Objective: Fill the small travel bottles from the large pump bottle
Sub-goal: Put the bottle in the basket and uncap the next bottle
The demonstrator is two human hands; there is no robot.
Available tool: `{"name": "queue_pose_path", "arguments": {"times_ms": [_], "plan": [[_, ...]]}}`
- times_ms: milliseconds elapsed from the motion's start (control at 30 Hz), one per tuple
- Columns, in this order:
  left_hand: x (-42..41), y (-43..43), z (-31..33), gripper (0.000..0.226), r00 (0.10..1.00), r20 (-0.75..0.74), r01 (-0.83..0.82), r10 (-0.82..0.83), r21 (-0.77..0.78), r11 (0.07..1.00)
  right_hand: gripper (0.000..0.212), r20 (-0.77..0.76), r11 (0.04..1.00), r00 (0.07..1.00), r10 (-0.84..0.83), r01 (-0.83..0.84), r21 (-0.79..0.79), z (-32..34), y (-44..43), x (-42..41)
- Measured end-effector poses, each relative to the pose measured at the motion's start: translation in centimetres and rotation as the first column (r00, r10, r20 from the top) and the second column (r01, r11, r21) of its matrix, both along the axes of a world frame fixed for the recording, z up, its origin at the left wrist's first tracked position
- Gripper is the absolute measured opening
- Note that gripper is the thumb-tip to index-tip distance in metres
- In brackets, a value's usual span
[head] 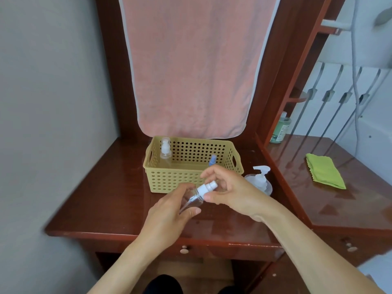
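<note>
Head view: left grip [169, 211] clasps the tilted clear spray bottle [194, 200]; right grip [230, 190] seemingly pinches its white cap [206, 187], which points up-right.

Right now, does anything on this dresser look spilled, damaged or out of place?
No spill shows. The only wear is pale chipping along the dresser's front edge. The small spray bottle is tilted, but the left hand and right hand hold it.

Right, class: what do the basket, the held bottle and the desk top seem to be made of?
The basket looks like matt yellow moulded plastic: even rows of holes. The held bottle seems clear glossy plastic; you see through it. The desk top is reddish wood or veneer, lacquered, given its reflections.
</note>
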State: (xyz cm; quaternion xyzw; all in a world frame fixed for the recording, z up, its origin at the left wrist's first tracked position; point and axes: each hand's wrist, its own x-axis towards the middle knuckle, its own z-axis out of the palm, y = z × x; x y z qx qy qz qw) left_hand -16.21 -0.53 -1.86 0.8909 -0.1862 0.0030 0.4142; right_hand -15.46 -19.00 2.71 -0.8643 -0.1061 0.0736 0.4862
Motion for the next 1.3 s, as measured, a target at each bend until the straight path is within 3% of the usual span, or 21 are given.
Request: {"name": "queue_pose_path", "arguments": {"times_ms": [100,233,300,333,433,567,667,767,867,1000,1100,1200,1300], "plan": [[0.0,-0.2,0.2,0.044,1.0,0.024,0.012,-0.013,0.035,0.999,0.007,0.03,0.998,0.999,-0.034,0.035,-0.052,-0.1,0.2,0.1],[0.1,-0.3,0.2,0.044,1.0,0.005,0.0,-0.001,0.042,0.999,0.019,-0.006,0.999,1.0,-0.02,0.019,-0.028,-0.1,0.1,0.4],[0.1,-0.3,0.3,0.045,1.0,0.016,0.006,-0.007,0.057,0.998,0.011,-0.007,0.997,0.998,-0.06,0.06,-0.039,-0.1,0.1,0.5],[0.1,-0.2,0.3,0.044,1.0,0.009,0.008,-0.009,0.051,0.999,0.007,-0.002,0.998,0.998,-0.061,0.061,-0.009,-0.2,0.0,0.5],[0.3,0.0,0.3,0.045,1.0,0.015,-0.002,0.0,0.07,0.998,0.02,-0.061,0.993,0.997,-0.046,0.053,0.108,-0.3,0.0,0.5],[0.4,0.2,0.4,0.045,0.999,0.033,0.007,-0.01,0.098,0.995,0.005,-0.076,0.99,0.995,-0.071,0.08,0.116,-0.7,0.2,0.4],[1.0,0.6,0.5,0.041,1.0,-0.026,0.012,-0.01,0.082,0.997,0.022,-0.039,0.978,0.998,-0.04,0.047,0.203,-0.5,-0.2,0.3],[1.1,0.5,0.4,0.041,1.0,0.004,0.013,-0.014,0.103,0.995,0.018,-0.089,0.986,0.993,-0.078,0.09,0.141,-0.7,0.0,0.3],[1.0,0.2,0.4,0.041,0.999,0.028,0.018,-0.022,0.126,0.992,0.008,-0.043,0.991,0.994,-0.1,0.104,0.082,-1.2,0.4,0.3],[1.2,0.2,0.3,0.041,1.0,0.022,0.013,-0.016,0.125,0.992,0.02,-0.113,0.992,0.992,-0.048,0.06,0.106,-0.9,0.1,0.4],[1.1,0.3,0.1,0.04,1.0,-0.002,0.032,-0.032,0.138,0.99,0.005,-0.071,0.994,0.993,-0.091,0.095,0.059,-1.1,0.4,0.6],[1.6,1.4,-0.2,0.038,0.996,-0.083,0.026,-0.015,0.13,0.991,0.032,-0.019,0.976,0.99,-0.137,0.139,0.169,-1.0,-0.9,0.8],[2.3,3.5,-0.2,0.037,0.992,-0.103,-0.062,0.068,0.065,0.996,0.034,-0.009,0.947,0.979,-0.204,0.2,0.251,-1.2,-3.5,0.8]]}}
